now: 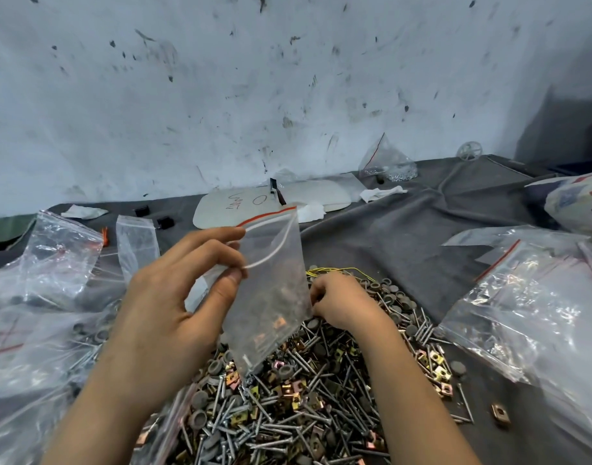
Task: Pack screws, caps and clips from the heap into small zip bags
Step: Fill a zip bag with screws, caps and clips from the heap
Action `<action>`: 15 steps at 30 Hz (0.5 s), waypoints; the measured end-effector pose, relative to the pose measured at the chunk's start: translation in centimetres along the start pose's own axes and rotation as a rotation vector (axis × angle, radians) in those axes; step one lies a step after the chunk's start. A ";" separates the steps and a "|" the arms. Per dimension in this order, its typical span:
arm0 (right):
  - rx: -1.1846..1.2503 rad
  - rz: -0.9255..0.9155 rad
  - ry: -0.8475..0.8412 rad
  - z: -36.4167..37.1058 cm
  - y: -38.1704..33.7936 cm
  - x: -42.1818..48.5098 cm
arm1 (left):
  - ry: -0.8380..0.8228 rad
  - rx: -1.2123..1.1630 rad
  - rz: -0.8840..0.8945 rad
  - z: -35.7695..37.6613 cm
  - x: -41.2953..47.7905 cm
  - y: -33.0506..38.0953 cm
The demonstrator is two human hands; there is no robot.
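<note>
My left hand (pixel 174 297) pinches the open mouth of a small clear zip bag (pixel 274 283) with a red stripe, holding it upright above the heap. The bag hangs with a few pieces at its bottom. The heap (pixel 304 397) of screws, grey round caps and brass-coloured clips covers the grey cloth in front of me. My right hand (pixel 341 303) lies on the far part of the heap, just right of the bag, fingers curled down among the pieces. What those fingers hold is hidden.
Piles of clear zip bags lie at the left (pixel 43 323) and at the right (pixel 536 313). A white oval board (pixel 254 204) with writing and tissues sit by the stained wall. A bag of small silver parts (pixel 388 166) stands at the back right.
</note>
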State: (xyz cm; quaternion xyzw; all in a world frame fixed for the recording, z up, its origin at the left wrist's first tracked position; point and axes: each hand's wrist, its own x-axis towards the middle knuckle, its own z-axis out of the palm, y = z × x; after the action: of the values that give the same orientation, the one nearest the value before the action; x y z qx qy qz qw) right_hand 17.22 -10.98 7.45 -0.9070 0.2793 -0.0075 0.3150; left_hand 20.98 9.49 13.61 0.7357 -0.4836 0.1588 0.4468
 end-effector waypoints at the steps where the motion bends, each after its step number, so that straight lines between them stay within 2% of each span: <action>1: -0.017 0.005 0.010 0.1 -0.1 0.1 | -0.002 0.000 -0.001 0.0 0.0 0.0; 9: 0.001 -0.040 0.027 -0.3 0.6 0.3 | -0.022 0.007 0.008 -0.2 0.0 0.1; 11: 0.111 -0.070 0.085 -0.8 0.6 0.3 | -0.021 0.013 0.007 -0.1 0.0 0.1; 15: 0.501 -0.188 0.260 -2.5 -0.1 -0.4 | -0.024 0.007 0.002 -0.1 0.0 0.2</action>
State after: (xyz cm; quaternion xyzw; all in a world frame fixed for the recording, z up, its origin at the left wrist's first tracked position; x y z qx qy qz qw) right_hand 16.44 -12.15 9.56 -0.8142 0.2217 -0.2215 0.4887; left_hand 20.80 9.54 13.78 0.7386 -0.4890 0.1522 0.4383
